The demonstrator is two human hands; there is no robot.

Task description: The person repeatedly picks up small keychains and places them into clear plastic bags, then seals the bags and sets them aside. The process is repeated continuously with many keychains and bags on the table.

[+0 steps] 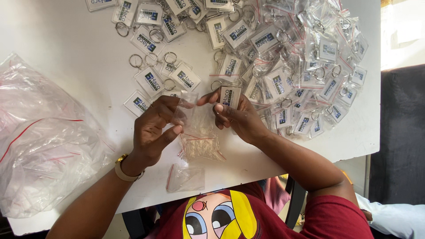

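- Left hand (152, 128): fingers pinching small clear plastic zip bag (186, 110) above white surface (79, 57).
- Right hand (237, 117): fingers gripping rectangular clear acrylic keychain (230, 96) just beside bag's mouth.
- Behind: heap of matching keychains (283, 53).

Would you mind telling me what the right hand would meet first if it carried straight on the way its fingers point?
Probably the left hand: the right hand, holding a keychain, points across at it, with only the small clear bag between.

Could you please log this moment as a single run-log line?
left hand: holds small clear bag | right hand: holds keychain at bag mouth | spare bags below | table
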